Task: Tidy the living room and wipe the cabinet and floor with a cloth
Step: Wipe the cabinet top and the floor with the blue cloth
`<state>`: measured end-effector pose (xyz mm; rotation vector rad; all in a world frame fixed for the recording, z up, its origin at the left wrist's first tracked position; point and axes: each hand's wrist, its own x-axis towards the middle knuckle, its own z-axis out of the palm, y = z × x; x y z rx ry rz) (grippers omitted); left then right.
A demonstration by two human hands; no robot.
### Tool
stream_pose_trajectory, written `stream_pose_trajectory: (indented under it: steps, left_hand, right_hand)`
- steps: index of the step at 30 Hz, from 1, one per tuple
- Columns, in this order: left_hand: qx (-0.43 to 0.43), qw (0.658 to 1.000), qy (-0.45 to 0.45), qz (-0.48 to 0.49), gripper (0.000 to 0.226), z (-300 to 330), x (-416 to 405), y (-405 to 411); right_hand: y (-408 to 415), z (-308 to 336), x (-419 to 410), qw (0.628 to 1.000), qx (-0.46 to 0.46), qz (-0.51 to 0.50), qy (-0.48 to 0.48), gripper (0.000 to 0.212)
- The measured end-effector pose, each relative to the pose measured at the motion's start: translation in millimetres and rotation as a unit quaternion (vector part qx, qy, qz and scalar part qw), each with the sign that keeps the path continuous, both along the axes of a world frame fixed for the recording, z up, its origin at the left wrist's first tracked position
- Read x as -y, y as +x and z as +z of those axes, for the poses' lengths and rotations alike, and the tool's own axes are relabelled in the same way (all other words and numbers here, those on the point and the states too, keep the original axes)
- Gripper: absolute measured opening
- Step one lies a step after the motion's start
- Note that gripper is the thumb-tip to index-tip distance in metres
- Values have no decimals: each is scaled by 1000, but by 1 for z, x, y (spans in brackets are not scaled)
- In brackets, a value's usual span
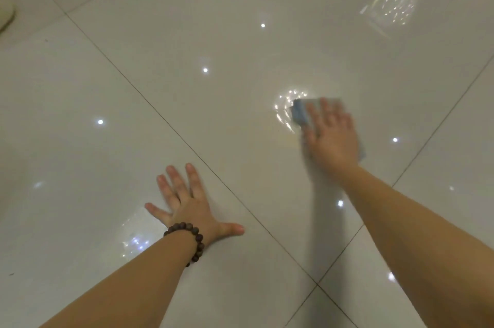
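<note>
Blue cloth (302, 111), folded and soft-edged with motion blur, lies flat on the glossy pale floor (213, 113) at right of centre, mostly covered by the right hand (331, 135). That hand presses down on it with straight fingers (311, 113) slightly spread; only the cloth's far left corner and a sliver at the hand's right edge show. Wet streaks glint just left of the cloth. The left hand (192, 207) rests flat on the tile, fingers splayed wide and holding nothing, a dark beaded bracelet (187, 239) round the wrist. No writing or label is readable. A beige object (6, 15) at the upper left edge is cut off and cannot be identified.
</note>
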<state>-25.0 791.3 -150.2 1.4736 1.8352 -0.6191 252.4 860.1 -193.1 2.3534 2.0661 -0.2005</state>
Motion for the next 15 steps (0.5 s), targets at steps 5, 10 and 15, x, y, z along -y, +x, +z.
stream_pose_trajectory:
  steps: [5, 10, 15]
  left_hand:
    - [-2, 1000, -1, -4, 167, -3, -1, -1]
    - [-2, 1000, 0, 1, 168, -3, 0, -3]
    - [6, 1000, 1, -2, 167, -2, 1, -3]
  right_hand:
    - [-79, 9, -37, 993, -53, -106, 1, 57]
    - [-98, 3, -40, 965, -37, 259, -15, 62]
    - [-93, 11, -90, 996, -66, -67, -3, 56]
